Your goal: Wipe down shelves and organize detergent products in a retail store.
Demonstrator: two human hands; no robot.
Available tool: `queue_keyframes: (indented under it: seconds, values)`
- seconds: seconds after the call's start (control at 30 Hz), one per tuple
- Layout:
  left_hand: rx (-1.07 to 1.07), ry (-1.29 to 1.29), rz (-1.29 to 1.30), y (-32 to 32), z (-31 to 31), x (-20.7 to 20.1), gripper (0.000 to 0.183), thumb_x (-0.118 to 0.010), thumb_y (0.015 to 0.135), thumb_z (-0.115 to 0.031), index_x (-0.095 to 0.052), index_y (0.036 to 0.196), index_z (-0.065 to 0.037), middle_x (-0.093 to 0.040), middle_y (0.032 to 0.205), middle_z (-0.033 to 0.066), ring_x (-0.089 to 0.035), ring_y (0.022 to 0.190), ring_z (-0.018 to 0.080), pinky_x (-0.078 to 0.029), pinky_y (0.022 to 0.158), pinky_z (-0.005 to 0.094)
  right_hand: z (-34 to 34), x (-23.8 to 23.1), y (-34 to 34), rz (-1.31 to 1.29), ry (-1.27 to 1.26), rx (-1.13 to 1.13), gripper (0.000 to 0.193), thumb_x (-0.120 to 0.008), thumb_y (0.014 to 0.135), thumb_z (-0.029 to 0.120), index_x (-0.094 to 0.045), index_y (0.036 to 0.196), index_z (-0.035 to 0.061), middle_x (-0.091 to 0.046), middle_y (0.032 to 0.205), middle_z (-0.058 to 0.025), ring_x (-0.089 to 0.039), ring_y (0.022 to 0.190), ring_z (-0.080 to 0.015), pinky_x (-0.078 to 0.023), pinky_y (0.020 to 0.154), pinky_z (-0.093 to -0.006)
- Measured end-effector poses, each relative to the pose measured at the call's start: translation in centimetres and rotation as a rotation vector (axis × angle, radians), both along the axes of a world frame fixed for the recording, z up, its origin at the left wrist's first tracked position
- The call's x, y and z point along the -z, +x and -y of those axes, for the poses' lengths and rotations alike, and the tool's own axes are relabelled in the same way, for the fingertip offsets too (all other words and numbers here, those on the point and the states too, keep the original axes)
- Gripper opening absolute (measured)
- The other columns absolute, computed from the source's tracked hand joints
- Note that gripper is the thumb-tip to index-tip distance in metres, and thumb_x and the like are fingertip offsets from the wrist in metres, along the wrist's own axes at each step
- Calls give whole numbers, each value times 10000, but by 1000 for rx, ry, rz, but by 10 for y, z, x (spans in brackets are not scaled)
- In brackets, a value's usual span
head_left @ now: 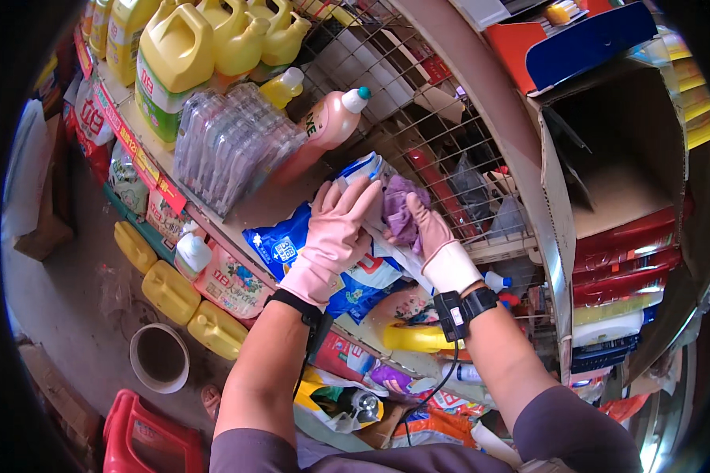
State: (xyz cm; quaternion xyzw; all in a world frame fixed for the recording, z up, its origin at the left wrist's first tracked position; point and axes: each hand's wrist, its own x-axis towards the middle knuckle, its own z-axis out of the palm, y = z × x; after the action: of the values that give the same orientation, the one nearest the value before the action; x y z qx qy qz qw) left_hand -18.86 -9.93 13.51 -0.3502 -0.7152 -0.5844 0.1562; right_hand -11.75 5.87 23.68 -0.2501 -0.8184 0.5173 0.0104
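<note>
My left hand, in a pink glove, lies across blue and white plastic packets on the shelf, its fingers stretched out and slightly apart. One blue packet shows to the left of it. Another blue packet shows below the palm. My right hand, gloved too, with a pale cuff, has a crumpled purple cloth between thumb and fingers. That cloth is against the upper end of a white and blue packet. The right hand's fingers are partly hidden behind the cloth and packet.
Left of the packets stand clear plastic boxes, a pink bottle and yellow jugs. A wire grid backs the shelf. An open carton is at right. A bucket and red container stand on the floor.
</note>
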Motion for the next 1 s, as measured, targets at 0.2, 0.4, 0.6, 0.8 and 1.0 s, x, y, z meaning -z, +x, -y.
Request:
queue_keyframes:
  seconds: [0.2,0.4,0.6,0.8,1.0]
  values:
    - [-14,-4,-60,-1,-14,13,638,-605,625,-106,-575,1258,-179,-444,1385,98,-448,1229,394,-270,1088,541,-30,-5,0,92,-281,138,528,-464,968,472,-620,1100,-15,-690,787,-121,-677,663,-192,-575,653,-294]
    - [-63,-50,-11,2,-8,40,618,-638,649,-137,-581,1253,-260,-426,1407,103,-437,1234,412,-267,1091,540,15,-37,-51,-47,547,169,388,-508,984,273,-492,1338,117,-633,1159,-124,-599,1071,-245,-472,928,-332]
    - [-40,-53,-24,1,-23,44,629,-657,661,-146,-565,1268,-284,-403,1436,102,-414,1240,438,-265,1093,547,-53,-6,-32,-250,1066,-493,440,-645,837,70,-543,1265,67,-580,1213,-144,-599,1080,-262,-442,966,-333]
    - [-27,-43,-25,3,-19,44,618,-653,679,-132,-560,1270,-286,-400,1440,104,-413,1233,451,-280,1085,548,-122,-48,0,145,1062,-426,401,-619,735,4,-645,1114,130,-604,1163,-145,-560,1108,-317,-424,985,-365]
    - [-31,-45,-34,0,-21,47,585,-661,712,-157,-554,1274,-281,-409,1439,100,-425,1229,454,-291,1079,548,-87,-93,-113,-499,1781,-370,283,-513,771,96,-682,998,120,-632,1073,-135,-567,1043,-336,-458,903,-415]
